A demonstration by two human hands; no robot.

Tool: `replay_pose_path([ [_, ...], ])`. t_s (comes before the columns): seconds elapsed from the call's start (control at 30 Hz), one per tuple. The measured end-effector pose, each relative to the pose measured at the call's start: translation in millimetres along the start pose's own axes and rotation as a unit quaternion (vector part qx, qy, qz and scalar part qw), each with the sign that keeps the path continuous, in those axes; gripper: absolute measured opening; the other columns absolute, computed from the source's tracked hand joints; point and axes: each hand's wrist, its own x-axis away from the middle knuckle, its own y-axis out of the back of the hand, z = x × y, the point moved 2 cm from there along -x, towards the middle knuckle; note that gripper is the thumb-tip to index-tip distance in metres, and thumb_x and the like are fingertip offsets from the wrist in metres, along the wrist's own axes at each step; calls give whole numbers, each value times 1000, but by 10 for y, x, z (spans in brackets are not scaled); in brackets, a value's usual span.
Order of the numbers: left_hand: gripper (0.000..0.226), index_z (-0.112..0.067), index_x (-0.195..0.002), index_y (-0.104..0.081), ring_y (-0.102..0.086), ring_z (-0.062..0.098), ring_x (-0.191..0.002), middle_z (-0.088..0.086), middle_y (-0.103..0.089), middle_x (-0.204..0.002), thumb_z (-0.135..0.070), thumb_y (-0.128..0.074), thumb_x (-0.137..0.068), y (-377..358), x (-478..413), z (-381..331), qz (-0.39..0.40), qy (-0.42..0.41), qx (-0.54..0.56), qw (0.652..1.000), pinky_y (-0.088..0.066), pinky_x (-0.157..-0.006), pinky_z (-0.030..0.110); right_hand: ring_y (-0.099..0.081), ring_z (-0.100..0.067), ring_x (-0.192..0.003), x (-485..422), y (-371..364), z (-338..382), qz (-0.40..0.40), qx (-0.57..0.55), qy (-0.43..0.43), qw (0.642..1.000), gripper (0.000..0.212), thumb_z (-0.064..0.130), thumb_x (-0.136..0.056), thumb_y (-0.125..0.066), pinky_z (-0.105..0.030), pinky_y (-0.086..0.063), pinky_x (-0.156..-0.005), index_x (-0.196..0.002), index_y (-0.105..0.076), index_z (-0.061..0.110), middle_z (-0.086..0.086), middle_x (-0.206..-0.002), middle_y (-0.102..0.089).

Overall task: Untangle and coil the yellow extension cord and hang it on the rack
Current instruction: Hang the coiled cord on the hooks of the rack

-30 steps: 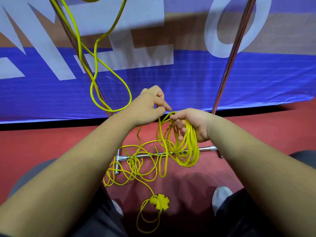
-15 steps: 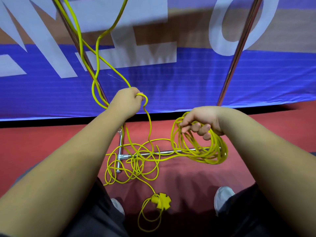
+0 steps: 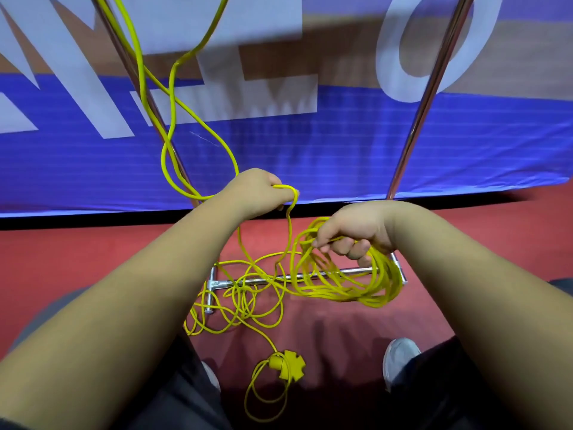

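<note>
Left hand [image 3: 259, 192] grips a loop of cord [image 3: 290, 226], up and left of the right hand [image 3: 356, 229], which is clenched round the coil [image 3: 347, 293]. The rest lies tangled on the floor [image 3: 93, 259] under the left hand, so I'd guess that loop just needs to go right.

Two hands are counted, left hand [image 3: 255, 190] and right hand [image 3: 353, 229]; one cord [image 3: 341, 287]; one socket [image 3: 286, 364]; two poles [image 3: 431, 88]; two shoes [image 3: 398, 356]; one banner [image 3: 310, 150].
</note>
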Motion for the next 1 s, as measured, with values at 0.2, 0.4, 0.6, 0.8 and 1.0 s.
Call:
replay_pose_path([
  [0.2, 70, -15, -75, -55, -50, 22, -74, 1, -50, -79, -83, -71, -68, 42, 25, 141, 59, -52, -48, 996, -39, -61, 34, -24, -12, -36, -159, 210, -151, -150, -29, -84, 985, 24, 27, -103, -46, -20, -32, -50, -81, -48, 18, 6, -51, -31],
  [0.4, 82, -20, -98, -52, -48, 30, -103, 5, -45, -108, -95, -57, -64, -24, 92, 95, 21, -44, -109, 993, -49, -91, 47, -34, -15, -41, -260, 241, -143, -168, -171, 22, 971, 25, 32, -101, -56, -26, -38, -49, -80, -50, 20, 3, -57, -38],
  [0.6, 67, -23, -112, -47, -67, 23, -81, 3, -69, -88, -80, -62, -81, -192, 157, -12, 6, -30, 13, 999, -51, -74, 39, -46, -14, -45, -371, -23, 30, -140, -266, 88, 950, 27, 29, -107, -54, -26, -41, -51, -83, -55, 19, 2, -60, -54],
  [0.8, 67, -17, -142, -44, -64, 16, -113, -9, -65, -130, -55, -69, -92, -271, 270, -170, 47, -66, 106, 991, -50, -93, 32, -60, -19, -59, -356, -122, 177, -132, -335, 154, 920, 19, 27, -104, -55, -31, -48, -60, -92, -67, 19, -3, -66, -59],
  [1.0, 79, -15, -149, -30, -72, 11, -95, -6, -65, -125, -26, -76, -85, -375, 406, -262, 91, -52, 170, 980, -59, -86, 32, -72, -27, -62, -325, -126, 217, -90, -432, 188, 877, 43, 42, -107, -55, -41, -52, -76, -81, -75, 14, -9, -77, -76],
])
